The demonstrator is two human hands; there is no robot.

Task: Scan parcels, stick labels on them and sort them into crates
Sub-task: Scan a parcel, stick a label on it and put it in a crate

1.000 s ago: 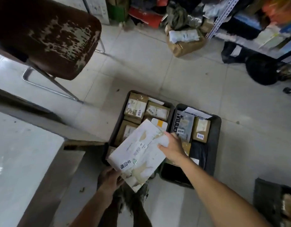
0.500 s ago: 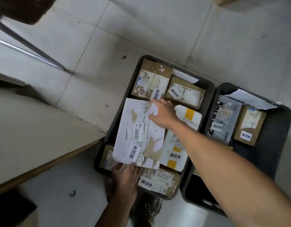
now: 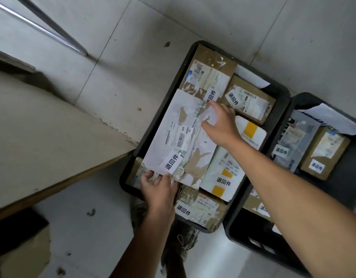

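Observation:
A flat white parcel (image 3: 173,137) with torn brown patches and a white label lies on top of other parcels in the left black crate (image 3: 163,109). My left hand (image 3: 159,187) touches its near edge with fingers spread. My right hand (image 3: 219,123) rests on its far right corner, fingers extended. Around it in the crate lie brown boxes (image 3: 209,75) and a white bag with yellow squares (image 3: 223,177), each carrying a white label. A second black crate (image 3: 293,109) on the right holds a grey bag (image 3: 297,141) and a brown box (image 3: 325,153).
A beige table top (image 3: 42,137) fills the left side, its corner close to the left crate. A metal chair leg (image 3: 48,29) crosses the tiled floor at upper left. My shoe (image 3: 185,239) shows below the crate.
The white parcel has gone from being held above the crates down onto the pile in the left crate. Both hands went down with it, and the camera has tilted down and closer.

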